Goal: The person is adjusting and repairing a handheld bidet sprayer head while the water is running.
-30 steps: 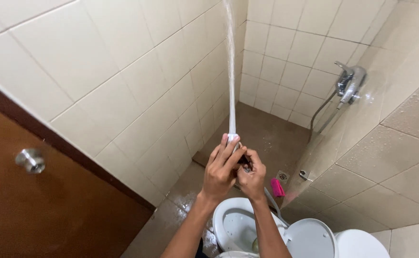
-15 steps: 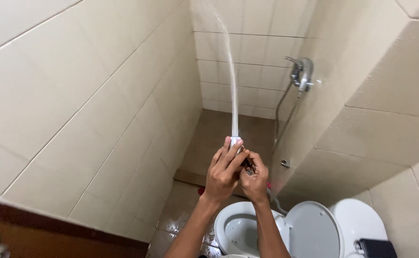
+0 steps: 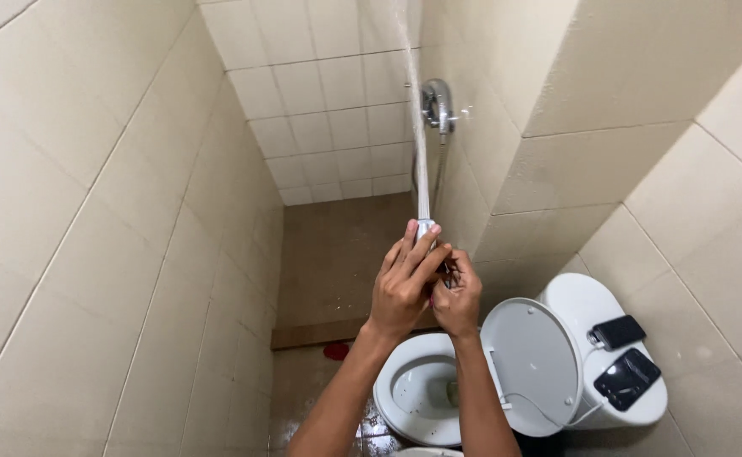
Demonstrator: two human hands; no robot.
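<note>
Hands: the left hand (image 3: pixel 403 292) and right hand (image 3: pixel 458 296) are raised together above the open toilet bowl (image 3: pixel 422 391), both arms reaching up from the bottom of the frame.
Grip: both hands are closed around a small spray nozzle (image 3: pixel 426 227), the left hand's fingers wrapped over its upper part, the right hand clasped just beside and slightly lower.
Nozzle: it sits at the top of the hands, tip pointing up, only its pale end showing.
Water: a thin jet of water (image 3: pixel 416 127) shoots up from the nozzle, passing close to the chrome wall fitting (image 3: pixel 437 105).
Toilet: the lid (image 3: pixel 536 364) stands open against the cistern (image 3: pixel 591 313); 2 dark phones (image 3: pixel 616 332) lie on top, a white cable (image 3: pixel 548 415) trailing down.
Room: beige wall tiles (image 3: pixel 91 211) on all sides, a wet brown floor (image 3: pixel 337 254), a small red object (image 3: pixel 335 350) by the step.
</note>
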